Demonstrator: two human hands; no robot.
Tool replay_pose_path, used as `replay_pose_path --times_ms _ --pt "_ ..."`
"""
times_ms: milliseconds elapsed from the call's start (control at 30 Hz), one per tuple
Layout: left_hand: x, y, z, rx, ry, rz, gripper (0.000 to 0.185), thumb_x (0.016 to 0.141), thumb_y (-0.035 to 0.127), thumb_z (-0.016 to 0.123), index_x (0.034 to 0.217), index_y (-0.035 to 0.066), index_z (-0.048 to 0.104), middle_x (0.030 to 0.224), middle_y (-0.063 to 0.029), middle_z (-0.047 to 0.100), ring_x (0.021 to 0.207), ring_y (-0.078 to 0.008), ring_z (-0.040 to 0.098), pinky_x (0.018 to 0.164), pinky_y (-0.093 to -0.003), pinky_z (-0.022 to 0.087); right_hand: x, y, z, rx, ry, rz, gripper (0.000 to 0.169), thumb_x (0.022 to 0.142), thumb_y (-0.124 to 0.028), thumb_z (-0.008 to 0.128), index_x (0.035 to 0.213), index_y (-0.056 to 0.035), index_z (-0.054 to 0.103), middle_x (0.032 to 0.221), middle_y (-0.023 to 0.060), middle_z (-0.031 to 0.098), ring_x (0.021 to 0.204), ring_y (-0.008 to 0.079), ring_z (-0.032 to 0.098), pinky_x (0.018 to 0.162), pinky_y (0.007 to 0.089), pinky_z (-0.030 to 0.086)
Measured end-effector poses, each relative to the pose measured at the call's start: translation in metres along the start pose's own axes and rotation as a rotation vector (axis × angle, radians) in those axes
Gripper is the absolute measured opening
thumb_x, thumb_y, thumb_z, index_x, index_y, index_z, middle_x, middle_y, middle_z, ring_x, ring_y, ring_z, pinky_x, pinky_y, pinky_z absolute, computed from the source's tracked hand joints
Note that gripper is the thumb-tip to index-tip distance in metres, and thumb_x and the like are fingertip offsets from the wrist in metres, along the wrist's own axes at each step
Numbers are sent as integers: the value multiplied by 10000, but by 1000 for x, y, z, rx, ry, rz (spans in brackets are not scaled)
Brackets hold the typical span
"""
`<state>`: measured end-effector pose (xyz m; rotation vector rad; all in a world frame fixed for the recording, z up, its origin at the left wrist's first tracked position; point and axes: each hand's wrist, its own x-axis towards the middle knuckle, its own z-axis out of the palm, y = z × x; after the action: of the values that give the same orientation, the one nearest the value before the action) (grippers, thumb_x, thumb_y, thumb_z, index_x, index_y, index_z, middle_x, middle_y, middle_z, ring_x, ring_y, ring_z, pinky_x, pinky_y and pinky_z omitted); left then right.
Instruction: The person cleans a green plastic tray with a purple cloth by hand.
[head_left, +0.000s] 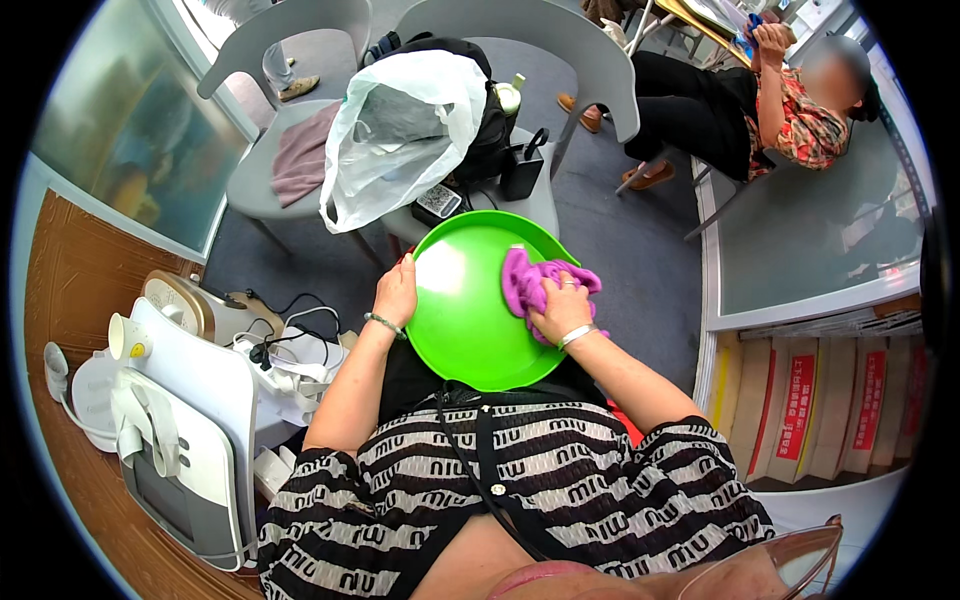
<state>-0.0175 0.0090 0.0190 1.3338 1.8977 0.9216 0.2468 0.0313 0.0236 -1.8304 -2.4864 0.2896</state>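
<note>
A round, shallow green plastic tray with a raised rim rests about my lap, a bright glare on its left part. My left hand grips the rim at the left side, the thumb on top and the other fingers largely hidden. Inside the right side of the tray, my right hand presses on a bunched purple cloth, its fingers sunk into the folds. Part of the cloth hangs over the right rim. Only a small corner with a pale tag stands clear of the hand.
Ahead, a grey chair bears a black bag, an open white plastic bag and a black box. A mauve cloth lies on another chair. Left stand a white device and tangled cords. A person sits right, near stairs.
</note>
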Motion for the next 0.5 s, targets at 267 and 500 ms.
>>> replay_pose_path --times_ms 267,500 --pt "0 5 -1 27 42 34 559 902 397 246 792 -60 548 746 -267 552 735 -402 535 662 -414 406 28 -100 -5 -39 43 -545 447 643 -364 605 1074 -275 526 1196 89 415 950 349 436 705 466 396" --pt "-1 1 -7 3 -61 34 541 903 384 203 831 -30 545 807 -262 557 815 -414 518 710 -453 398 -7 -24 -7 -96 -1 -559 412 593 -337 646 987 -243 567 1220 108 369 1005 381 387 748 527 352"
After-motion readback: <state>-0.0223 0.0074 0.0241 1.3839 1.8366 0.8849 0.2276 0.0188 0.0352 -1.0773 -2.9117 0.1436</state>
